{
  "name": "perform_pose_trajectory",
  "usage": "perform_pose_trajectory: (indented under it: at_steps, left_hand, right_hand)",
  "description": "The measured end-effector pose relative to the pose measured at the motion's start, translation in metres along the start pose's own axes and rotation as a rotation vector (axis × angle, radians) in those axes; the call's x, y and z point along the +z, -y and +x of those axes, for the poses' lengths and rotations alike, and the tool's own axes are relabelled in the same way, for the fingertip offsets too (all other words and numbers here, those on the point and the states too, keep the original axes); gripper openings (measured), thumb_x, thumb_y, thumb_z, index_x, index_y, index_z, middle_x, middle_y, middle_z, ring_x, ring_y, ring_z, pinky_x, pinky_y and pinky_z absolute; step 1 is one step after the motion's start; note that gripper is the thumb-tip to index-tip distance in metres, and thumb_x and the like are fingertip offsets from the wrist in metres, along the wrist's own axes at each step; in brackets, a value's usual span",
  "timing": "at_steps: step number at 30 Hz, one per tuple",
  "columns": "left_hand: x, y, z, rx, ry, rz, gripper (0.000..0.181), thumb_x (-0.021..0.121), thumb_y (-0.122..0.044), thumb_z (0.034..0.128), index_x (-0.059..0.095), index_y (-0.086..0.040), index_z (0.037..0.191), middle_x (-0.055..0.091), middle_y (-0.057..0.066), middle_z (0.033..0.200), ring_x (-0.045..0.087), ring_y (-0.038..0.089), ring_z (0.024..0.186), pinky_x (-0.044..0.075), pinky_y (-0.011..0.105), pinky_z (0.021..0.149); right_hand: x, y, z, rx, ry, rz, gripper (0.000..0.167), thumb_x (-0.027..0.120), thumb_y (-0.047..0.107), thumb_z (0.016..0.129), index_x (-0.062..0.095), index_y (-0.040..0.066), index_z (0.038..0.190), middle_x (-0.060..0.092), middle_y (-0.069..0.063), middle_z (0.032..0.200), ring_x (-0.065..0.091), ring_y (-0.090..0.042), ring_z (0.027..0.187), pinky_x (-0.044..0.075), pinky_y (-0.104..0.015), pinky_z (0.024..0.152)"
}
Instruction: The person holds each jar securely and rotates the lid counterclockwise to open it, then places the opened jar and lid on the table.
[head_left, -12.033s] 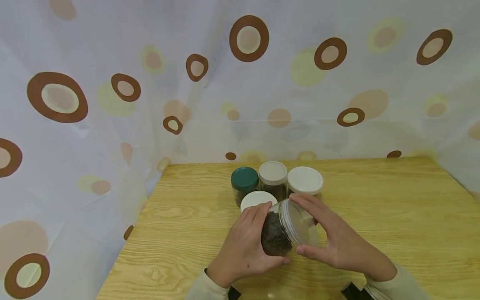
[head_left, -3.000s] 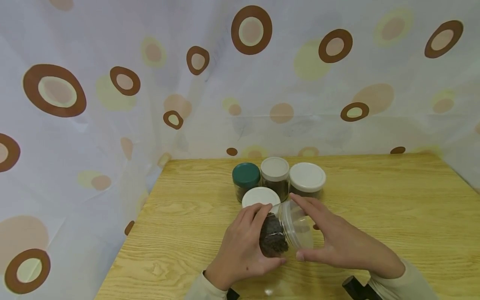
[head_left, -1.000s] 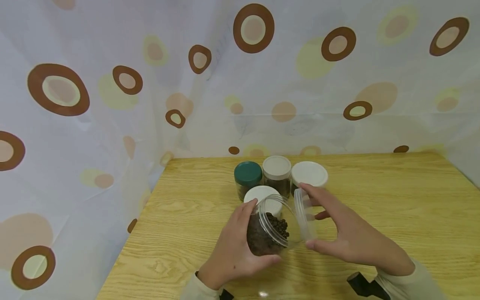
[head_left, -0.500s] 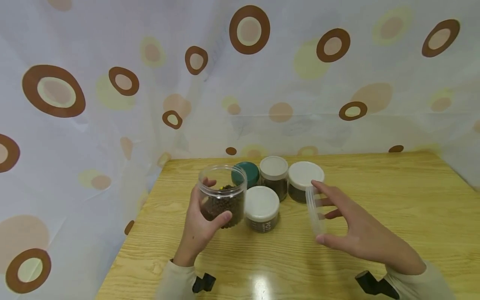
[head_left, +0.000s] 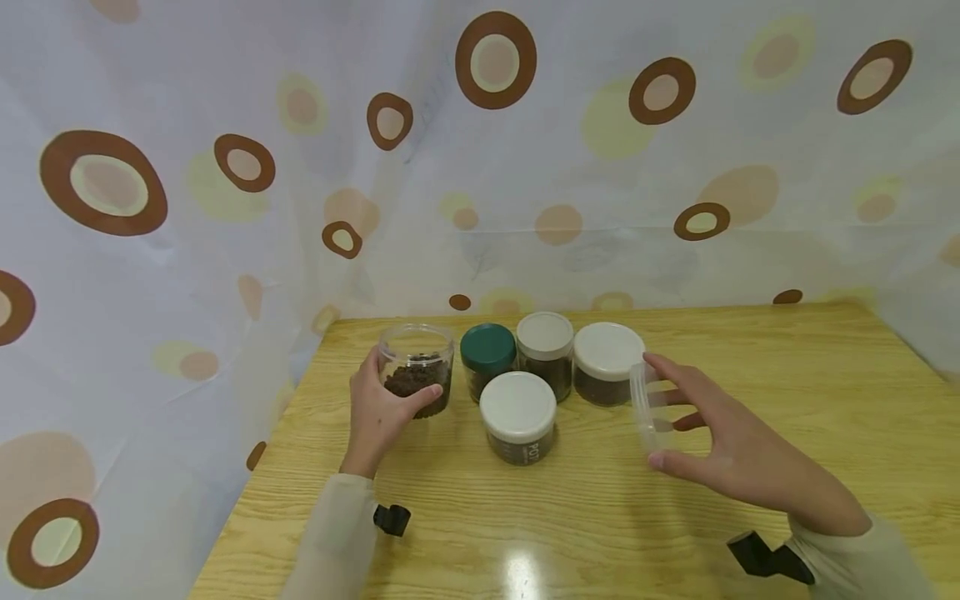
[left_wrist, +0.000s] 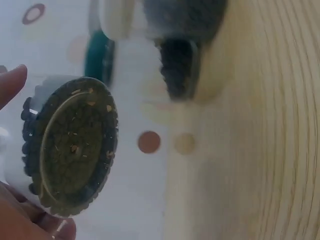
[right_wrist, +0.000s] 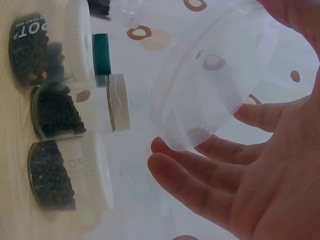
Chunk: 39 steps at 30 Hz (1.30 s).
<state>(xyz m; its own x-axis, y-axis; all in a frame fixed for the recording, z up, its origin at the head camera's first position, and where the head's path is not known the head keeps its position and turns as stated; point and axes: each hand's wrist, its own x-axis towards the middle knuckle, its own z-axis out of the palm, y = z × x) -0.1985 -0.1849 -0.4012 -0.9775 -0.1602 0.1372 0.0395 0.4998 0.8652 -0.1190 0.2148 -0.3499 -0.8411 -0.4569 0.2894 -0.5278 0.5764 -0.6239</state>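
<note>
My left hand (head_left: 377, 417) grips an open clear jar (head_left: 441, 398), part-filled with dark brown pellets, left of the other jars. Its underside shows in the left wrist view, so the jar (left_wrist: 75, 145) is off the table. My right hand (head_left: 723, 437) holds a translucent screw lid (head_left: 647, 408) on edge by its rim, thumb below and fingers above. In the right wrist view the lid (right_wrist: 200, 75) lies against the fingers. Closest to me stands a white-lidded jar (head_left: 517, 408) with "POT" lettering, between the two hands.
Behind it stand a green-lidded jar (head_left: 488, 354), a beige-lidded jar (head_left: 546, 342) and another white-lidded jar (head_left: 609, 354), each with dark contents. They sit close together on the wooden table (head_left: 465, 533). A patterned sheet (head_left: 420, 192) hangs behind and at the left.
The lid has been turned and parted from the jar. My left hand has carried the open jar left and away from me, righting it; my right hand has moved the lid to the right.
</note>
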Motion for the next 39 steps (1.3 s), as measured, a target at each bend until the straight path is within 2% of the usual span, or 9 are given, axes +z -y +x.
perform_pose_trajectory:
  at_steps: [6, 9, 12, 17, 20, 25, 32, 37, 39]
  left_hand:
    - [0.007, 0.015, 0.027, -0.108, 0.031, 0.051, 0.086, 0.084, -0.040, 0.0757, 0.036, -0.010, 0.141, 0.040, 0.018, 0.149, 0.040, 0.036, 0.139, 0.040, 0.057, 0.110]
    - [0.008, 0.020, 0.033, -0.162, 0.051, 0.045, 0.091, 0.083, -0.038, 0.0766, 0.031, -0.009, 0.145, 0.036, 0.020, 0.151, 0.039, 0.039, 0.140, 0.040, 0.058, 0.110]
    - [0.008, 0.024, 0.034, -0.182, 0.053, 0.020, 0.098, 0.083, -0.037, 0.0777, 0.023, -0.009, 0.151, 0.033, 0.021, 0.153, 0.038, 0.040, 0.140, 0.039, 0.058, 0.111]
    - [0.009, 0.028, 0.035, -0.175, 0.045, 0.007, 0.100, 0.082, -0.036, 0.0790, 0.020, -0.008, 0.152, 0.030, 0.022, 0.156, 0.034, 0.040, 0.144, 0.038, 0.058, 0.112]
    - [0.010, 0.031, 0.039, -0.157, 0.041, 0.014, 0.091, 0.082, -0.033, 0.0802, 0.025, -0.006, 0.146, 0.029, 0.022, 0.157, 0.032, 0.040, 0.146, 0.038, 0.058, 0.112]
    - [0.012, 0.038, 0.047, -0.173, 0.058, 0.016, 0.087, 0.080, -0.030, 0.0829, 0.024, -0.005, 0.145, 0.026, 0.024, 0.158, 0.031, 0.041, 0.146, 0.037, 0.058, 0.112]
    - [0.010, 0.051, 0.051, -0.183, 0.113, -0.006, 0.107, 0.079, -0.027, 0.0844, 0.003, -0.009, 0.158, 0.015, 0.023, 0.163, 0.021, 0.041, 0.151, 0.029, 0.058, 0.119]
    - [0.007, 0.057, 0.053, -0.212, 0.155, -0.007, 0.110, 0.080, -0.022, 0.0830, 0.002, -0.009, 0.160, 0.012, 0.025, 0.164, 0.020, 0.042, 0.151, 0.028, 0.057, 0.120]
    - [0.007, 0.058, 0.054, -0.218, 0.167, -0.011, 0.108, 0.080, -0.020, 0.0829, 0.005, -0.007, 0.159, 0.015, 0.025, 0.163, 0.021, 0.042, 0.150, 0.027, 0.058, 0.120]
  right_hand:
    - [-0.002, -0.006, -0.003, 0.030, 0.015, -0.009, 0.097, 0.077, 0.019, 0.086, 0.015, 0.033, 0.159, 0.039, -0.002, 0.150, 0.052, 0.000, 0.118, 0.053, -0.025, 0.085]
    - [-0.002, -0.008, -0.004, 0.056, 0.026, -0.016, 0.095, 0.076, 0.022, 0.087, 0.015, 0.034, 0.159, 0.037, -0.003, 0.152, 0.055, -0.011, 0.119, 0.054, -0.026, 0.085]
    - [-0.003, -0.010, -0.005, 0.078, 0.037, -0.020, 0.094, 0.076, 0.024, 0.088, 0.015, 0.035, 0.158, 0.036, -0.005, 0.154, 0.055, -0.023, 0.119, 0.054, -0.027, 0.085]
    - [-0.004, -0.009, -0.004, 0.091, 0.043, -0.023, 0.094, 0.076, 0.026, 0.088, 0.015, 0.035, 0.158, 0.037, -0.008, 0.152, 0.055, -0.027, 0.118, 0.054, -0.027, 0.085]
    - [-0.005, -0.009, -0.004, 0.089, 0.053, -0.020, 0.093, 0.075, 0.025, 0.088, 0.014, 0.034, 0.159, 0.036, -0.009, 0.153, 0.055, -0.028, 0.119, 0.054, -0.026, 0.085]
    - [-0.005, -0.008, -0.004, 0.093, 0.073, 0.008, 0.092, 0.074, 0.024, 0.089, 0.014, 0.033, 0.159, 0.033, -0.012, 0.155, 0.054, -0.034, 0.123, 0.053, -0.027, 0.085]
    - [-0.005, -0.010, -0.006, 0.116, 0.074, 0.015, 0.091, 0.074, 0.026, 0.089, 0.015, 0.033, 0.158, 0.034, -0.013, 0.154, 0.054, -0.035, 0.122, 0.054, -0.028, 0.085]
    - [-0.004, -0.011, -0.007, 0.120, 0.081, 0.014, 0.091, 0.074, 0.026, 0.090, 0.015, 0.033, 0.159, 0.034, -0.013, 0.154, 0.054, -0.035, 0.123, 0.054, -0.028, 0.085]
    - [-0.003, -0.012, -0.007, 0.122, 0.085, 0.010, 0.091, 0.073, 0.026, 0.090, 0.014, 0.034, 0.159, 0.033, -0.014, 0.154, 0.054, -0.036, 0.123, 0.054, -0.029, 0.085]
